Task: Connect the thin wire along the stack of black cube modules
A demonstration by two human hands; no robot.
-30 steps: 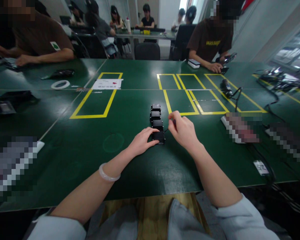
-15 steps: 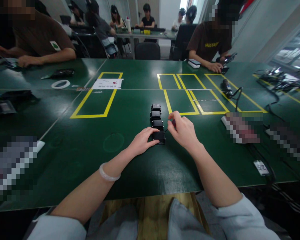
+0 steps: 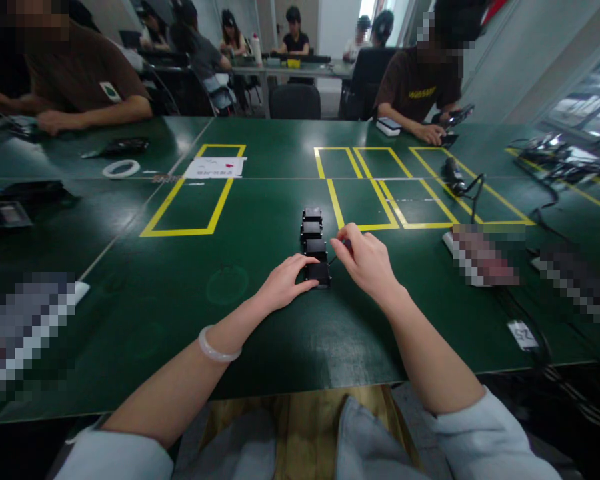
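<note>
Several small black box-shaped units stand in a row running away from me on the green table (image 3: 280, 353). My left hand (image 3: 285, 280) is closed around the left side of the nearest black box (image 3: 319, 273), thumb at its near edge and fingers at its far edge. Just right of the row, my right hand (image 3: 365, 257) pinches a small dark-handled screwdriver (image 3: 348, 245). Its thin shaft points left, to the right side of the nearest box; whether the tip sits in a screw is too small to tell. Beyond are the other black boxes (image 3: 312, 230).
Yellow tape outlines (image 3: 177, 233) mark the table, with a white paper (image 3: 215, 167) on one. A tape roll (image 3: 121, 169) lies at left. To the right are a black device (image 3: 454, 177), cables (image 3: 545, 213) and a blurred-out object (image 3: 485, 257). People sit across the table.
The fingers of my right hand have shifted slightly around the screwdriver, and more of its handle shows. My left hand and the black boxes have stayed in place.
</note>
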